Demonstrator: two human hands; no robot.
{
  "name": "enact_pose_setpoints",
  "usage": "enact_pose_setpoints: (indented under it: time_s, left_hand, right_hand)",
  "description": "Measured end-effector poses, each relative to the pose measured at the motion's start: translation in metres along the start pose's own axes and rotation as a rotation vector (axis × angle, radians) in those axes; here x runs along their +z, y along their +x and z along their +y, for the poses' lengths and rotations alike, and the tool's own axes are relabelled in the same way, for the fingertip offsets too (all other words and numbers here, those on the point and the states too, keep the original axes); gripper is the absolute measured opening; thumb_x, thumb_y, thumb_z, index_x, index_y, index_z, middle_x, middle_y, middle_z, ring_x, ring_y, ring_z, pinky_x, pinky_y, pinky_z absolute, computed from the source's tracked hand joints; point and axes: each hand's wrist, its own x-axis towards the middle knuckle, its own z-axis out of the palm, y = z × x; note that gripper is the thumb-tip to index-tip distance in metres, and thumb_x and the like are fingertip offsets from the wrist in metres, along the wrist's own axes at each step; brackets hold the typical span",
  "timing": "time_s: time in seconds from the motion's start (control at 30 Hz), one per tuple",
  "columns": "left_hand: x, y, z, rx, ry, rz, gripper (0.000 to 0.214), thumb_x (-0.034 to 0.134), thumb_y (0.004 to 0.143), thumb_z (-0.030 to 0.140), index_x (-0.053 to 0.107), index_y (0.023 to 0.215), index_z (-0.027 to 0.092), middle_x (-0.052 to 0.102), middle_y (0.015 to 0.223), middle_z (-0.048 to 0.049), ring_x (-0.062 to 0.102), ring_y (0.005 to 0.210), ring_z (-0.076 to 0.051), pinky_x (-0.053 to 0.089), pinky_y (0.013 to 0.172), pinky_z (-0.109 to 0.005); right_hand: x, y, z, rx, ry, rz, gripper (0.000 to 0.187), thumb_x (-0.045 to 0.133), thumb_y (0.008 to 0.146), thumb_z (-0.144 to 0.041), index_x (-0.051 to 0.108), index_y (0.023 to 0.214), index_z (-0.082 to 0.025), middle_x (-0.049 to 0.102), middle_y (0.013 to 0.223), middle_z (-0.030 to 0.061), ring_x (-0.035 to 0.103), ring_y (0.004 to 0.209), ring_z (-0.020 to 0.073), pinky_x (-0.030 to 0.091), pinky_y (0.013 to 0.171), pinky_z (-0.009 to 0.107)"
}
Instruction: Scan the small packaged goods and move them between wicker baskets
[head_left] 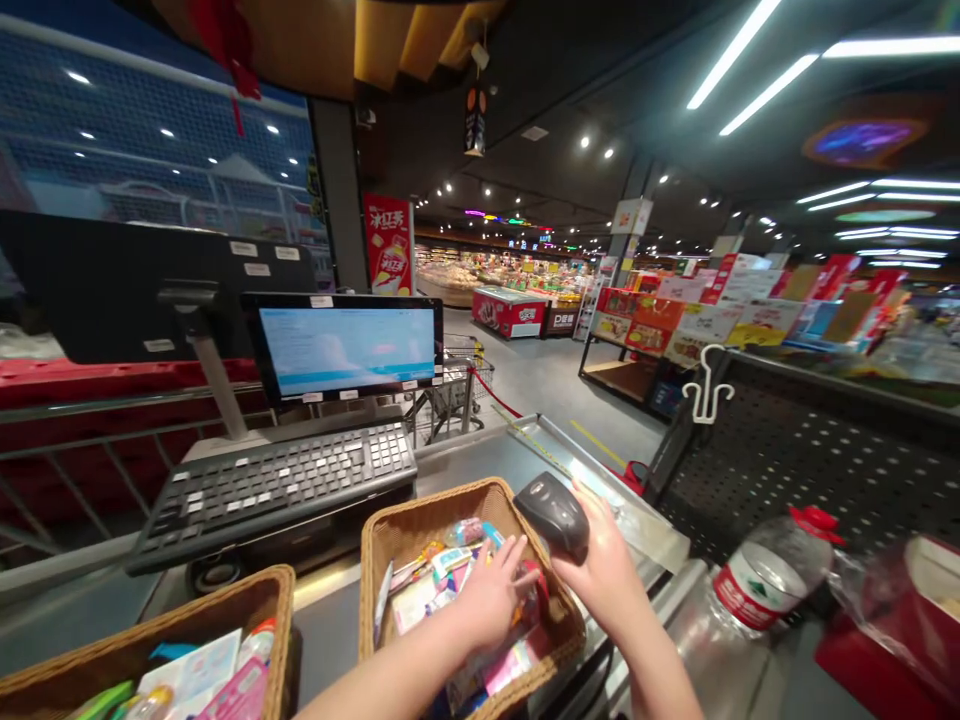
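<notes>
So the bare left hand (487, 590) was down in a wicker basket (386, 545), fingers loosely spread over a pile of small packets (442, 575), and since the palm side was hidden I honestly couldn't tell if it had hold of anything. The right hand (600, 560) had a firm grip on a scanner (553, 508), covering most of its handle, right by that basket's right rim. Two baskets in all: the second basket (259, 600) was chopped off at the lower left, so no clue how much was in it. Scanner was just the one, black and rounded, with a small pale mark on top. One bottle (761, 585) with a red cap and red-and-white label sat off to the right. Past the baskets there was one keyboard (277, 495) dotted with white stickers, then two screens, a lit screen (349, 345) with text too small to read and a dark screen (127, 285) showing only its back. Way out there, a red freezer (510, 312) and stacked boxes (675, 315), blurry toward the right.
</notes>
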Motion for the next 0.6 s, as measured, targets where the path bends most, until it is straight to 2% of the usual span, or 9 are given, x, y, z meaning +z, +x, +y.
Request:
enact_pose_setpoints:
  time_s: [0.07, 0.17, 0.27, 0.4, 0.5, 0.6]
  left_hand:
    - [0.002, -0.001, 0.001, -0.040, -0.005, 0.007, 0.067, 0.053, 0.077, 0.016, 0.044, 0.141, 0.031, 0.007, 0.163, -0.0050, 0.009, 0.150, -0.031, 0.004, 0.118, -0.060]
    - [-0.003, -0.005, -0.003, -0.084, -0.008, 0.077, 0.050, 0.050, 0.081, 0.018, 0.055, 0.130, 0.029, 0.016, 0.162, -0.0058, 0.014, 0.149, -0.029, 0.004, 0.119, -0.058]
    - [-0.008, -0.010, -0.013, -0.181, -0.017, 0.078, 0.038, 0.055, 0.083, 0.031, 0.063, 0.118, 0.023, 0.030, 0.157, -0.0119, 0.020, 0.147, -0.030, 0.003, 0.119, -0.057]
    - [-0.003, -0.014, -0.029, -0.403, -0.062, 0.004, 0.055, 0.065, 0.074, 0.048, 0.063, 0.119, 0.016, 0.035, 0.153, -0.0212, 0.024, 0.145, -0.038, 0.011, 0.116, -0.063]
    - [0.006, -0.011, -0.036, -0.434, -0.085, -0.018, 0.085, 0.075, 0.059, 0.056, 0.057, 0.130, 0.013, 0.027, 0.155, -0.0250, 0.018, 0.146, -0.041, 0.008, 0.116, -0.063]
    - [0.014, -0.006, -0.035, -0.468, -0.118, -0.033, 0.087, 0.072, 0.060, 0.060, 0.055, 0.132, 0.015, 0.019, 0.159, -0.0225, 0.009, 0.148, -0.040, 0.004, 0.116, -0.063]
  right_hand:
    - [-0.001, 0.000, 0.004, 0.009, 0.012, 0.007, 0.054, 0.058, 0.065, -0.015, 0.055, 0.120, -0.017, 0.059, 0.128, 0.0139, 0.042, 0.136, 0.0325, 0.025, 0.116, 0.056]
    - [-0.003, 0.002, 0.007, 0.005, 0.022, 0.008, 0.050, 0.058, 0.066, -0.016, 0.058, 0.116, -0.017, 0.059, 0.127, 0.0133, 0.042, 0.135, 0.0331, 0.025, 0.115, 0.057]
    - [-0.002, 0.003, 0.008, 0.008, 0.029, 0.015, 0.049, 0.058, 0.066, -0.016, 0.059, 0.115, -0.016, 0.059, 0.127, 0.0138, 0.042, 0.135, 0.0335, 0.027, 0.115, 0.057]
    - [0.000, 0.006, 0.008, 0.006, 0.018, -0.002, 0.051, 0.058, 0.066, -0.017, 0.059, 0.117, -0.016, 0.060, 0.127, 0.0137, 0.041, 0.136, 0.0343, 0.026, 0.115, 0.058]
    - [0.003, 0.007, 0.007, -0.020, 0.014, -0.024, 0.051, 0.059, 0.067, -0.017, 0.058, 0.118, -0.017, 0.061, 0.126, 0.0127, 0.041, 0.136, 0.0337, 0.023, 0.115, 0.059]
    - [0.005, 0.008, 0.005, -0.027, 0.025, -0.032, 0.050, 0.059, 0.068, -0.018, 0.058, 0.119, -0.017, 0.061, 0.126, 0.0126, 0.042, 0.136, 0.0331, 0.024, 0.115, 0.058]
